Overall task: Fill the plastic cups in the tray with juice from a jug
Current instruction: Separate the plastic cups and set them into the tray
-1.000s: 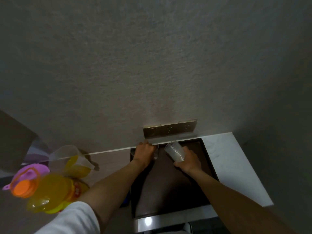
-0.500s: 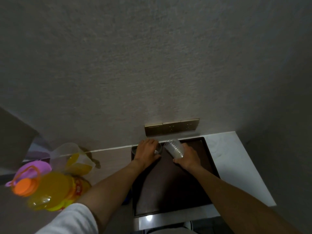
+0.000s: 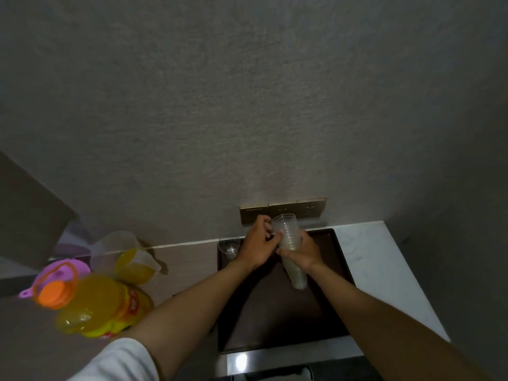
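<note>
Just right of the frame's centre, low down, a stack of clear plastic cups point(image 3: 290, 244) is held tilted over the dark tray point(image 3: 277, 312), its open mouth up toward the wall and its closed end pointing down at the tray floor. The right hand point(image 3: 302, 250) has its fingers curled round the middle of the stack from the right side. The left hand point(image 3: 259, 243) meets the stack near its rim, thumb and fingertips pinching the topmost cup's edge.

At the upper left corner of the tray a single clear cup point(image 3: 230, 247) stands upright on the tray floor, just left of the left hand and apart from the stack.

The tray lies on a pale counter point(image 3: 379, 265), its far edge close to the wall, with bare counter showing to its right. On the wall right above the hands sits a brass-coloured socket plate point(image 3: 308, 209).

In the lower left of the frame, well apart from the tray, a clear jug point(image 3: 129, 257) partly filled with orange-yellow juice stands on the counter. In front of it, nearer the camera, is a large juice bottle point(image 3: 96, 306) with an orange cap and handle, and just behind that a purple lid point(image 3: 61, 270). A white sleeve point(image 3: 115, 361) shows at the bottom edge.
</note>
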{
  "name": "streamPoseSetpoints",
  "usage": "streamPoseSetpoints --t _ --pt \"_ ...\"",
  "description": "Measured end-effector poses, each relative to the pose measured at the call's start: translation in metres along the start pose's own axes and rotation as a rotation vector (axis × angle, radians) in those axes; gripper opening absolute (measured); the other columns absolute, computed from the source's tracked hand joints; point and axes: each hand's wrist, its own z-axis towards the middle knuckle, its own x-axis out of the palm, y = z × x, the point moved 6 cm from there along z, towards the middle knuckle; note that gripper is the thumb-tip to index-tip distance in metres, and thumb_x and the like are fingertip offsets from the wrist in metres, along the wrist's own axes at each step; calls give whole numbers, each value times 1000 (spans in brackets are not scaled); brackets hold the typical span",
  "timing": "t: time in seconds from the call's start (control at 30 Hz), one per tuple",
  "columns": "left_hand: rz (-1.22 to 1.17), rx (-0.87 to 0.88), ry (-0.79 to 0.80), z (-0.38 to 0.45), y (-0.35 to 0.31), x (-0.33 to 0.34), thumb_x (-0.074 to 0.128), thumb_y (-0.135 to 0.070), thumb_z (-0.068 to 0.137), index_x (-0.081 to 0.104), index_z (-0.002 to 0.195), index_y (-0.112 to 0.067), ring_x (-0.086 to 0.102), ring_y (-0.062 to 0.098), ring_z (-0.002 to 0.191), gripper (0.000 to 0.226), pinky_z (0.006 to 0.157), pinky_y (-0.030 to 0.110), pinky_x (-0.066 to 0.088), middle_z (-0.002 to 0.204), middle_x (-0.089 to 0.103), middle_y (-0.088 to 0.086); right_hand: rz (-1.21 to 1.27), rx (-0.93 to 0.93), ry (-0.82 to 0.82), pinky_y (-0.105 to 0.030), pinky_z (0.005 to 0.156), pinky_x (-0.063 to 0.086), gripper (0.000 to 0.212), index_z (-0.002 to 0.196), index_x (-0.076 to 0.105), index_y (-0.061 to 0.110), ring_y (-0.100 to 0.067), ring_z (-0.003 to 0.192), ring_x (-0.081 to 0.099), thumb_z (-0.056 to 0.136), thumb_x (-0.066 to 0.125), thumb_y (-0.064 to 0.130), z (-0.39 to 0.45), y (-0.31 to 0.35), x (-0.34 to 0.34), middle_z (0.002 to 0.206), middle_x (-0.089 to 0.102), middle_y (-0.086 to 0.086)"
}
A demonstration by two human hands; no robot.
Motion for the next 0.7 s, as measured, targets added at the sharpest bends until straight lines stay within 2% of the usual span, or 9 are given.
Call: streamPoseSetpoints --t 0.1,0.2,0.27,0.37,0.5,0.6,0.7 --pt "160 160 -30 0 -6 -6 58 -44 99 49 133 -29 47 6 113 38 93 22 45 125 49 -9 -60 -34 -26 -33 82 53 74 129 55 27 -16 100 61 66 92 32 -4 1 -3 116 63 3" --pt "290 307 47 0 -12 -5 51 -37 104 60 125 -27 44 6 112 25 93 22 41 123 54 -11 -147 -45 -44 -38 85 54 76 129 55 28 -17 103 61 64 93 33 -8 -2 -7 117 62 4" --pt "317 338 96 0 -12 -2 51 -34 104 65 121 -26 47 6 108 23 91 24 42 119 61 -10 -198 -46 -49 -42 88 55 78 130 54 28 -19 106 61 62 93 34 -11 -4 -9 119 62 4" --pt "335 330 125 3 -11 1 58 -33 101 69 112 -31 52 5 98 16 86 27 44 111 67 -15 -270 -44 -42 -45 90 56 84 130 52 30 -21 109 62 58 92 41 -12 -10 -13 122 62 3" --pt "217 241 100 5 -9 -1 76 -30 87 75 93 -28 58 0 92 7 84 26 45 93 70 -18 -360 -38 -38 -46 85 58 82 125 49 37 -22 105 62 54 87 49 -12 -23 -17 119 62 2" --pt "137 217 118 3 -13 -2 77 -24 88 75 93 -23 63 -1 90 6 83 18 48 91 71 -15 -374 -40 -30 -46 85 57 82 125 50 32 -23 105 62 54 88 47 -17 -22 -20 118 61 1" --pt "16 128 6 4 -14 -9 71 -21 94 74 97 -21 63 -4 88 4 77 16 47 91 69 -15 -384 -20 -44 -44 84 57 79 123 51 30 -24 103 63 55 88 47 -19 -24 -23 116 61 0"
